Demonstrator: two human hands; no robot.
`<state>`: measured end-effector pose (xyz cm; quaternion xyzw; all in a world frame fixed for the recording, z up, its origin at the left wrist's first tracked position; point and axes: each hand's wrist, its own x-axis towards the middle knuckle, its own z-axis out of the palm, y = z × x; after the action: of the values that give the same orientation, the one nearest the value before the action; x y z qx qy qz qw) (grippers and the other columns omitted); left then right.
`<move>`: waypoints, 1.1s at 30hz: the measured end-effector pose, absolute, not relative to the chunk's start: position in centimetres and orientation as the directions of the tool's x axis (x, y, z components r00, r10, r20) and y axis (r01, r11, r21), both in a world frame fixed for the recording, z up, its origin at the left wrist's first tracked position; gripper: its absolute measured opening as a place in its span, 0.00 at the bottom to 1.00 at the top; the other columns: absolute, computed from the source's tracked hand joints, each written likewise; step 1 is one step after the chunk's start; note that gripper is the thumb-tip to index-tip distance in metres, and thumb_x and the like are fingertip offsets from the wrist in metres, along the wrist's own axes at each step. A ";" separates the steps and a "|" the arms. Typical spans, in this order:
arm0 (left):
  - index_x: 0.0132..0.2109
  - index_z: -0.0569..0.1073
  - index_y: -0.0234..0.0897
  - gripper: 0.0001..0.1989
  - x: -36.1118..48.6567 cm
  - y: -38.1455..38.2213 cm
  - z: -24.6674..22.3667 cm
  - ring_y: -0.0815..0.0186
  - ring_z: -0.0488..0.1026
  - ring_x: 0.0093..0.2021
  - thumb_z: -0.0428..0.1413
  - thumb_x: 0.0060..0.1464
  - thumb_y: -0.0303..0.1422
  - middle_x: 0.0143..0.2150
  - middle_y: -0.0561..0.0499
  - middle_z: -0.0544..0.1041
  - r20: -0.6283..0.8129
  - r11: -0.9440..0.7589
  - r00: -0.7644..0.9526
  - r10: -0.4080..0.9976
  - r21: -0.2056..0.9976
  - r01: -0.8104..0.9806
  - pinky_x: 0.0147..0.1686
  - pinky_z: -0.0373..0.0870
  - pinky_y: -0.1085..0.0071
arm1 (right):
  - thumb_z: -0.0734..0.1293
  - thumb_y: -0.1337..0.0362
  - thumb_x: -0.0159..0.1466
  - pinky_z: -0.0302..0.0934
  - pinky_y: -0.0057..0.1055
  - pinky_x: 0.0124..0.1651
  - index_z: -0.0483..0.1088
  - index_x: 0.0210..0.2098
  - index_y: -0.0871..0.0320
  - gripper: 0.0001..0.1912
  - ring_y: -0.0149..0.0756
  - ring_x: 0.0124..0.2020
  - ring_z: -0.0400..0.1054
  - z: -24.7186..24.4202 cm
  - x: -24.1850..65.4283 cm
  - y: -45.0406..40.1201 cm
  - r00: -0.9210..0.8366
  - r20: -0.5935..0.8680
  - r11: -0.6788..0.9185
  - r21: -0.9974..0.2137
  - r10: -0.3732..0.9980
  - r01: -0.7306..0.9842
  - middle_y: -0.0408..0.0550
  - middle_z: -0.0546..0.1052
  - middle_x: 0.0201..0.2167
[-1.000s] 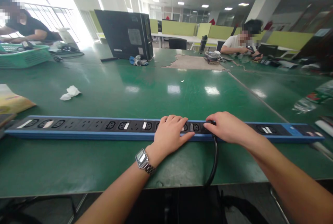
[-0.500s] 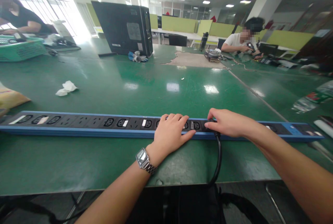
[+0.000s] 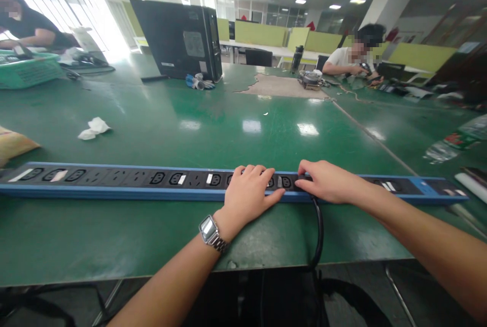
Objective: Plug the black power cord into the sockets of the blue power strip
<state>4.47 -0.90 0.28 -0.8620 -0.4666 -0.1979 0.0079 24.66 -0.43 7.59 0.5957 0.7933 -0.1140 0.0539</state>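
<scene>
A long blue and black power strip (image 3: 125, 178) lies across the green table, with rows of sockets facing up and white labels on several of them. My left hand (image 3: 249, 190) rests flat on its middle, fingers spread towards the far edge and thumb stretched to the right; a watch (image 3: 209, 230) is on that wrist. Just to the right, my right hand (image 3: 323, 180) pinches the plug of a black power cord (image 3: 318, 233) at a socket. The plug is mostly hidden by the fingers, so how deep it sits cannot be seen. The cord drops over the table's front edge.
A black computer tower (image 3: 178, 38) stands at the back, gloves (image 3: 200, 82) beside it. Crumpled tissue (image 3: 94, 128) lies left, a plastic bottle (image 3: 456, 139) right. A green basket (image 3: 30, 71) sits far left. Two other people work across the table.
The view has shifted slightly. My right hand has moved a little to the left, still at the socket with the cord's plug. My left hand stays on the power strip.
</scene>
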 end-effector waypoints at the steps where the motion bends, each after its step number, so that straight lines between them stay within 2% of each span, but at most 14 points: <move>1: 0.55 0.70 0.40 0.22 4.5 -0.9 0.3 0.54 0.71 0.50 0.51 0.61 0.49 0.48 0.46 0.76 0.347 -0.562 0.485 0.803 0.169 0.810 0.52 0.61 0.54 | 0.62 0.56 0.63 0.57 0.30 0.33 0.72 0.41 0.59 0.14 0.39 0.33 0.71 8.4 24.8 -0.8 -0.283 -0.180 0.256 -0.161 0.942 0.953 0.52 0.79 0.33; 4: 0.55 0.70 0.40 0.23 4.5 -1.0 0.2 0.54 0.71 0.50 0.50 0.61 0.49 0.48 0.47 0.76 0.350 -0.564 0.487 0.800 0.164 0.809 0.52 0.62 0.55 | 0.63 0.49 0.62 0.54 0.30 0.26 0.73 0.42 0.57 0.19 0.32 0.22 0.65 12.2 26.6 -2.2 -0.114 0.071 0.132 -0.336 0.991 0.933 0.44 0.75 0.23; 6: 0.55 0.70 0.40 0.22 4.5 -1.0 0.2 0.54 0.71 0.50 0.50 0.61 0.49 0.48 0.47 0.76 0.356 -0.570 0.491 0.795 0.162 0.806 0.53 0.61 0.55 | 0.63 0.41 0.60 0.49 0.30 0.21 0.74 0.45 0.54 0.26 0.29 0.15 0.58 14.5 28.9 -3.1 0.048 0.208 0.036 -0.384 0.977 0.923 0.40 0.71 0.16; 8: 0.55 0.70 0.40 0.22 4.5 -1.0 0.1 0.54 0.71 0.50 0.51 0.61 0.49 0.48 0.46 0.76 0.361 -0.567 0.487 0.796 0.161 0.808 0.53 0.61 0.55 | 0.65 0.39 0.56 0.46 0.30 0.20 0.75 0.45 0.53 0.29 0.28 0.13 0.54 15.4 31.6 -3.6 0.096 0.130 -0.045 -0.346 0.987 0.937 0.38 0.67 0.12; 11: 0.54 0.70 0.40 0.22 4.6 -1.0 0.1 0.54 0.71 0.50 0.51 0.61 0.49 0.48 0.46 0.76 0.366 -0.560 0.477 0.799 0.163 0.813 0.53 0.61 0.54 | 0.66 0.43 0.58 0.49 0.32 0.20 0.78 0.40 0.55 0.24 0.29 0.14 0.59 13.8 35.5 -3.2 0.050 -0.067 -0.067 -0.284 0.997 0.957 0.41 0.68 0.12; 14: 0.54 0.70 0.40 0.22 4.6 -1.0 0.1 0.54 0.71 0.50 0.51 0.61 0.49 0.48 0.46 0.76 0.373 -0.565 0.481 0.794 0.159 0.810 0.52 0.62 0.54 | 0.66 0.47 0.59 0.56 0.35 0.23 0.80 0.34 0.56 0.20 0.34 0.17 0.64 10.5 38.7 -2.4 -0.024 -0.113 -0.003 -0.233 0.993 0.972 0.46 0.73 0.16; 16: 0.55 0.70 0.40 0.22 4.6 -1.0 0.1 0.54 0.71 0.50 0.51 0.61 0.49 0.48 0.46 0.77 0.374 -0.568 0.483 0.791 0.157 0.808 0.52 0.62 0.54 | 0.66 0.47 0.59 0.58 0.36 0.23 0.81 0.34 0.56 0.20 0.36 0.16 0.65 8.8 40.4 -2.0 -0.042 -0.124 0.014 -0.222 0.991 0.975 0.47 0.74 0.17; 18: 0.55 0.71 0.40 0.22 4.6 -1.0 0.2 0.54 0.71 0.50 0.51 0.61 0.49 0.48 0.46 0.77 0.375 -0.564 0.480 0.793 0.155 0.811 0.53 0.62 0.54 | 0.65 0.47 0.60 0.60 0.37 0.24 0.81 0.37 0.56 0.21 0.38 0.18 0.67 7.7 41.5 -1.7 -0.061 -0.105 0.036 -0.231 0.993 0.972 0.47 0.75 0.18; 22: 0.55 0.71 0.39 0.22 4.7 -1.1 0.2 0.54 0.71 0.50 0.51 0.61 0.48 0.48 0.45 0.76 0.365 -0.559 0.479 0.798 0.152 0.815 0.53 0.62 0.55 | 0.65 0.50 0.59 0.64 0.40 0.33 0.81 0.39 0.56 0.20 0.44 0.27 0.73 6.6 41.5 -1.6 -0.069 -0.085 0.051 -0.201 0.994 0.978 0.50 0.80 0.27; 25: 0.55 0.70 0.38 0.23 4.7 -1.0 0.2 0.54 0.71 0.50 0.50 0.61 0.48 0.49 0.45 0.76 0.359 -0.564 0.488 0.796 0.148 0.812 0.53 0.62 0.54 | 0.66 0.52 0.57 0.64 0.41 0.35 0.80 0.40 0.57 0.19 0.45 0.28 0.73 5.7 41.0 -1.9 -0.063 -0.120 0.042 -0.170 0.991 0.985 0.50 0.80 0.28; 27: 0.55 0.70 0.38 0.23 4.7 -0.9 0.2 0.53 0.71 0.50 0.50 0.61 0.48 0.49 0.45 0.76 0.357 -0.565 0.489 0.796 0.147 0.812 0.53 0.62 0.54 | 0.65 0.52 0.58 0.63 0.39 0.35 0.79 0.41 0.56 0.19 0.44 0.28 0.72 5.2 41.2 -2.3 -0.061 -0.075 0.049 -0.156 0.995 0.987 0.49 0.80 0.28; 29: 0.55 0.70 0.38 0.22 4.5 -0.8 0.2 0.53 0.71 0.51 0.50 0.61 0.48 0.49 0.45 0.76 0.356 -0.559 0.483 0.800 0.149 0.816 0.53 0.62 0.53 | 0.64 0.52 0.59 0.62 0.37 0.32 0.78 0.41 0.55 0.18 0.41 0.26 0.71 5.3 41.6 -2.8 -0.075 -0.021 0.070 -0.167 0.997 0.984 0.47 0.79 0.26; 31: 0.55 0.70 0.39 0.22 4.5 -1.0 0.2 0.53 0.71 0.51 0.51 0.61 0.47 0.50 0.45 0.76 0.368 -0.552 0.467 0.804 0.171 0.816 0.54 0.62 0.53 | 0.65 0.51 0.60 0.58 0.33 0.26 0.78 0.39 0.54 0.16 0.37 0.21 0.68 6.3 41.2 -3.1 -0.093 0.018 0.095 -0.217 0.995 0.972 0.44 0.74 0.19; 33: 0.58 0.68 0.39 0.23 4.9 -1.4 0.3 0.53 0.69 0.54 0.53 0.60 0.45 0.55 0.44 0.74 0.413 -0.557 0.442 0.796 0.215 0.802 0.56 0.61 0.54 | 0.68 0.49 0.57 0.52 0.31 0.20 0.78 0.35 0.53 0.16 0.32 0.14 0.60 8.1 39.3 -3.3 -0.048 0.211 0.115 -0.321 0.976 0.940 0.40 0.68 0.13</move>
<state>4.89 -1.40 0.26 -0.8490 -0.4708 -0.2398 0.0064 39.34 -3.27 8.07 0.6635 0.7222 -0.0477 -0.1897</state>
